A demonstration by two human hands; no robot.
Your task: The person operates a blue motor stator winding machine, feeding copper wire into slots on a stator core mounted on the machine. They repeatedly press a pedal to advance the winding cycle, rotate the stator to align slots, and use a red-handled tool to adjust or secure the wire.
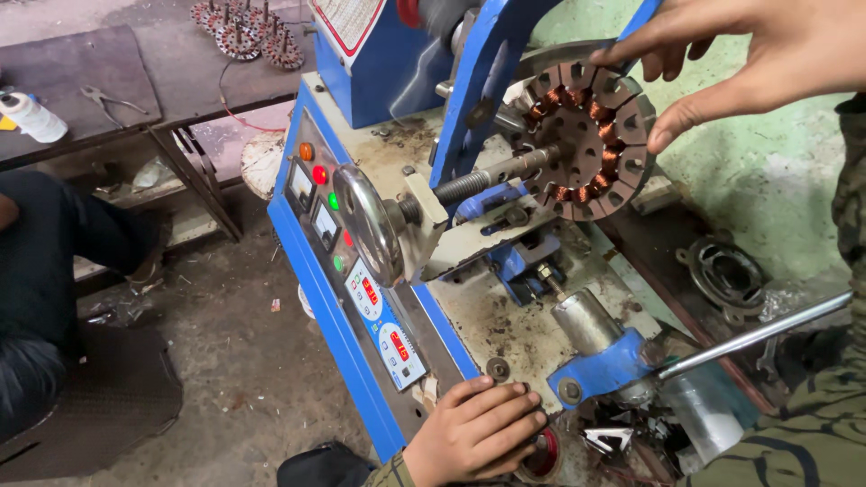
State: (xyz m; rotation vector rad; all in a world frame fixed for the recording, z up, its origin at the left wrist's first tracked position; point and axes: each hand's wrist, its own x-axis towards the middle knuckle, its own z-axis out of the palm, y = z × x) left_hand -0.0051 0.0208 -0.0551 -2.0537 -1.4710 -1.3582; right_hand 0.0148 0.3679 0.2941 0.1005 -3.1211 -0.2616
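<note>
A round brown stator (586, 135) with copper windings sits on the threaded shaft (487, 180) of a blue winding machine (361, 361). My right hand (749, 63) reaches in from the upper right. Its fingertips touch the stator's top rim and its thumb touches the right rim, so it holds the stator lightly. My left hand (474, 433) lies palm down on the machine's near corner, fingers together and curled over a round red knob (544, 462), which is mostly hidden.
A steel handwheel (365, 221) and a control panel (347, 261) with lamps and displays face left. A metal lever (758, 334) runs from a blue clamp (595, 370). Another person in dark clothes (41, 271) sits at left. A bench carries pliers (108, 101), a white bottle (32, 117) and several wound stators (239, 27).
</note>
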